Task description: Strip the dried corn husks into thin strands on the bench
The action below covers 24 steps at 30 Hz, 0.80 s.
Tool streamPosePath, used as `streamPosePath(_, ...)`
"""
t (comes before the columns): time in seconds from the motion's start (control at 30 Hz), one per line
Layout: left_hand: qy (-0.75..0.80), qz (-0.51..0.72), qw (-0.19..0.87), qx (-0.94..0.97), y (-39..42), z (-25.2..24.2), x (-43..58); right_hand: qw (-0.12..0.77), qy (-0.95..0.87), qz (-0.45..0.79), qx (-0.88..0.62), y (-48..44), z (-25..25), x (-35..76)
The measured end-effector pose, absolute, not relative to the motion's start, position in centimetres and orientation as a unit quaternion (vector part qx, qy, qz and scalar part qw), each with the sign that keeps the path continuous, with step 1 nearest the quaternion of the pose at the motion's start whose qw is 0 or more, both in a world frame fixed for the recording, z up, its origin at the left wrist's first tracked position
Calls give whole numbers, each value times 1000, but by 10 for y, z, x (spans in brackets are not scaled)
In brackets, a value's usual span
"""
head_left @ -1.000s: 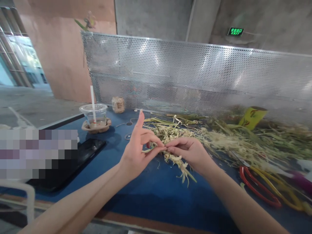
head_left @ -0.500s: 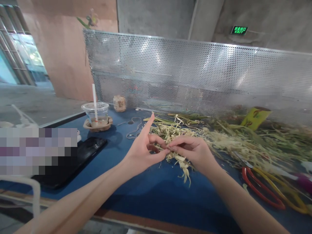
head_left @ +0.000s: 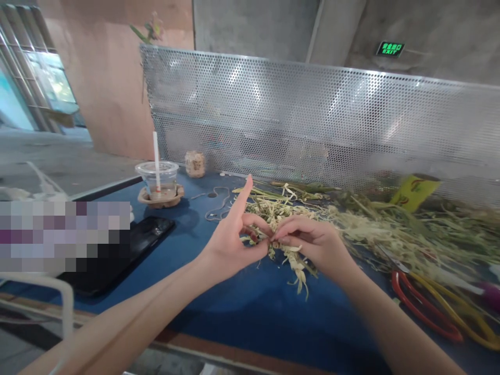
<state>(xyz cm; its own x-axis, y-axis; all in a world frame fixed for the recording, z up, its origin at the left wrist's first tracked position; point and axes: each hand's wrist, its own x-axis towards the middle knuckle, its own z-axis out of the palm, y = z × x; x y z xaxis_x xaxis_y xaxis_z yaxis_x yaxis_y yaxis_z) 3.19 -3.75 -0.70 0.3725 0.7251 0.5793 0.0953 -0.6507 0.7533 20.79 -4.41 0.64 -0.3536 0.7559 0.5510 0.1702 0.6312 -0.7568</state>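
My left hand (head_left: 230, 239) and my right hand (head_left: 314, 239) meet fingertip to fingertip just above the blue table (head_left: 250, 328). On the left hand, thumb and bent fingers are pinched while the index finger points up. The right thumb and fingers also pinch at the same spot. Between them is a small part of a pale, dried-looking flower sprig (head_left: 299, 273), whose drooping petals show below the right hand. The exact spot gripped is mostly hidden by the fingertips. Behind the hands lies a heap of pale cream flowers and stems (head_left: 281, 208).
Red-handled scissors (head_left: 422, 307) and a yellow-handled pair lie at the right, beside a spread of dried greenery (head_left: 449, 224) and a yellow packet (head_left: 416, 192). On the left are a plastic cup (head_left: 156, 179) with a straw, a black phone-like slab (head_left: 144, 245) and a jar (head_left: 194, 164). A perforated metal screen (head_left: 273, 114) stands behind.
The whole view has shifted slightly, so things appear a little farther right. Both hands keep their pinch, with only small finger movements.
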Motion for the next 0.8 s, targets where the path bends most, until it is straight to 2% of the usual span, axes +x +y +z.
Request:
streamPosePath(0.37,270,454,206,824,-38,-8,31,438,-710,391,-388,-44,5,209)
streamPosePath(0.57,259,415,174,854,-37,-8,30,409,-737,352,-407,-45,6,210)
streamPosePath(0.8,261,414,189,851,-36,-9,30,402,-794,221,-399,-48,5,210)
